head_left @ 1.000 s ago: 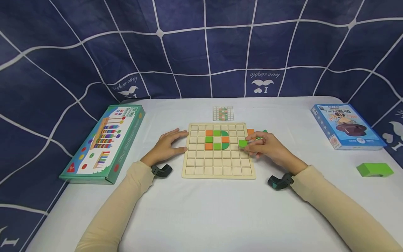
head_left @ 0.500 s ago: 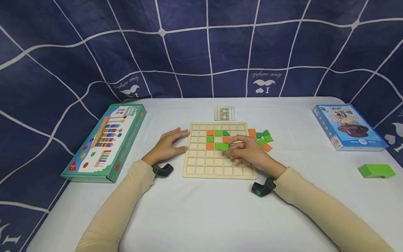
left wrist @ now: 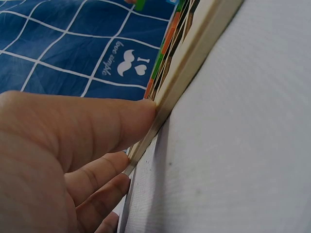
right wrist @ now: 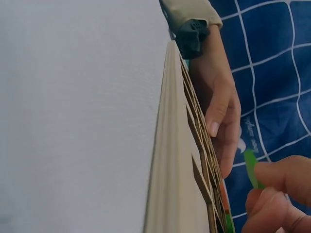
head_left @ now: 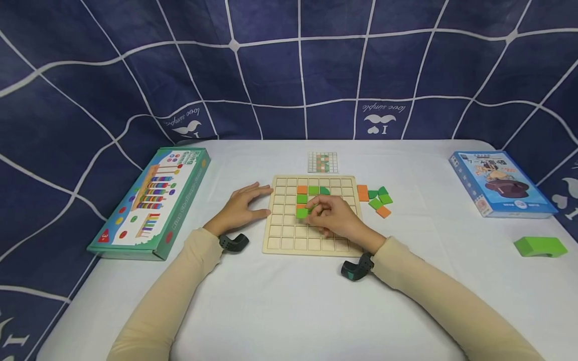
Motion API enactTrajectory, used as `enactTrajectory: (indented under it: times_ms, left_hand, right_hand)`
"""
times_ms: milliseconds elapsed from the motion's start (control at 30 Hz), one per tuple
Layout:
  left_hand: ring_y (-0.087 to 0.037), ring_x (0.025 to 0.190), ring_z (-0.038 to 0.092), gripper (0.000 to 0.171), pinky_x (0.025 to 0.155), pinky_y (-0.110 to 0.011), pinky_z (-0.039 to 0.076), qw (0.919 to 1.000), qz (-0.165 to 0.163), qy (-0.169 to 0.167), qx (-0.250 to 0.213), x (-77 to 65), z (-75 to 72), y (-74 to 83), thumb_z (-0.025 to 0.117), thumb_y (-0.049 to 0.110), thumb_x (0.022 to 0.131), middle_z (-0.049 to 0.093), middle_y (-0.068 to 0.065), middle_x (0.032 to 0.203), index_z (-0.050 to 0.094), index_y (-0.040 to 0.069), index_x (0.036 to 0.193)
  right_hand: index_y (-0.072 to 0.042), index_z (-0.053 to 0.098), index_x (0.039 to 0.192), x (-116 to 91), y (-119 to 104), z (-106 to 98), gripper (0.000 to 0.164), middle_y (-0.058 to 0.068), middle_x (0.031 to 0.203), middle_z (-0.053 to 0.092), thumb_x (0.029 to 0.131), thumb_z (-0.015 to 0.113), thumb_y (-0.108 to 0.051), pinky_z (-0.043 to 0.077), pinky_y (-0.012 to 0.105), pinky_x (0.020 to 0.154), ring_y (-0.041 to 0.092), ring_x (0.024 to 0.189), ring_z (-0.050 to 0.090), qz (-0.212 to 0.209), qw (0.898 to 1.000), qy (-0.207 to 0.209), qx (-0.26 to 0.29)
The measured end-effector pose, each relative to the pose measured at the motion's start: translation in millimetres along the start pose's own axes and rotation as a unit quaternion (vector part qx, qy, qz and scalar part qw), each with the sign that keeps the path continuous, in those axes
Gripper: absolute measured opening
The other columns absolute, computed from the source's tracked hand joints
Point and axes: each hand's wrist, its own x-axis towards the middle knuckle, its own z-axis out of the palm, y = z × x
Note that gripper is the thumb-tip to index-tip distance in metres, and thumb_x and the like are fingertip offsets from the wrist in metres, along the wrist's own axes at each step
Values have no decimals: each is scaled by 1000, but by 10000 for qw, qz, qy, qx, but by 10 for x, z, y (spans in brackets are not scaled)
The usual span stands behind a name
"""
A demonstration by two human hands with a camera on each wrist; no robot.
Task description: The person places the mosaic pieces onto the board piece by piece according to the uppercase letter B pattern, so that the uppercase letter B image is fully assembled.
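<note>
A wooden grid board (head_left: 282, 244) lies on the white table. My left hand (head_left: 239, 208) rests at its left side with fingers extended, and in the left wrist view the thumb (left wrist: 131, 119) touches the board's edge. Between thumb and finger, my right hand (head_left: 334, 219) pinches a light green square tile (head_left: 302, 213) above the board. That tile partly covers an orange tile (head_left: 301, 206). Farther up the grid sit an orange square (head_left: 302, 189), a green square (head_left: 313, 190), a dark green rounded tile (head_left: 324, 190) and another green square (head_left: 301, 199). My right hand hides other tiles.
Several loose orange and green tiles (head_left: 376, 203) lie right of the board. Behind it is a small pattern card (head_left: 322, 162). A green game box (head_left: 151, 200) stands left, a blue box (head_left: 503, 184) right, near a green arched block (head_left: 540, 246).
My right hand has carried the green tile leftward from the board's right edge to the left part of the pattern, uncovering the loose tiles. My left hand has stayed in place.
</note>
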Motion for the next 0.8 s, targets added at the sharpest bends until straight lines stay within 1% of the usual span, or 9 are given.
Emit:
enactTrajectory:
  times_ms: [167, 300, 433, 567, 800]
  left_hand:
    - [-36, 164, 26, 63, 133, -59, 10, 10000, -1, -7, -1, 3, 6, 1, 78, 26, 98, 48, -12, 168, 58, 8, 156]
    - [-36, 164, 25, 64, 133, -59, 10, 10000, -43, -37, -9, 8, 4, 16, 78, 26, 98, 47, -12, 168, 58, 8, 156]
    - [-35, 164, 24, 64, 133, -59, 9, 9999, -81, -70, -6, 10, 1, 29, 78, 26, 98, 46, -11, 169, 57, 8, 157]
    - [-35, 164, 24, 64, 133, -59, 9, 9999, -122, -50, 18, 5, -5, 31, 78, 26, 98, 46, -11, 169, 57, 9, 157]
    - [-35, 164, 24, 65, 133, -59, 9, 9999, -114, -26, -22, 2, -1, 23, 78, 26, 98, 46, -11, 169, 58, 8, 156]
  right_hand:
    - [10, 68, 121, 41, 53, 8, 27, 4, 81, 68, 96, 76, 2, 46, 21, 47, 10, 48, 50, -87, 9995, 91, -281]
    - [7, 69, 119, 40, 86, 3, 26, 3, 79, 66, 95, 78, 0, 46, 20, 48, 11, 48, 51, 23, 9986, 110, -523]
    - [5, 70, 118, 30, 94, -2, 26, 3, 77, 63, 95, 79, -2, 46, 20, 49, 11, 48, 52, 117, 9978, 32, -652]
    - [6, 71, 118, 43, 95, 2, 26, 3, 75, 62, 95, 79, -3, 44, 21, 48, 10, 47, 52, 28, 9968, -63, -801]
    - [4, 73, 117, 60, 91, 6, 24, 2, 73, 62, 95, 81, -3, 43, 19, 46, 10, 46, 52, 61, 9948, -100, -1008]
